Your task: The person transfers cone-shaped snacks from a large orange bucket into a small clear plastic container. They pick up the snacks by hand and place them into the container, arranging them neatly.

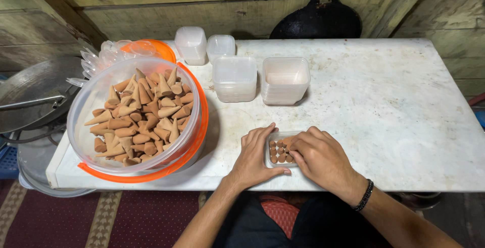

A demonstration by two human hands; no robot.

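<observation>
Between left hand (254, 158) and right hand (318, 158), both loosely cupped: small cone-filled box (281, 150).

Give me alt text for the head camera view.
Both hands rest on a small clear box of brown cones standing upright at the near edge of a white table: left hand at its left side, right hand over its right. To the left sits a big clear tub of cones; empty box stacks stand behind.

Both hands close on the small clear box (281, 150) of brown cones: left hand (256, 156) steadies its side, right hand (319, 158) fingers inside. Big clear tub (135, 116) of cones sits left.
</observation>
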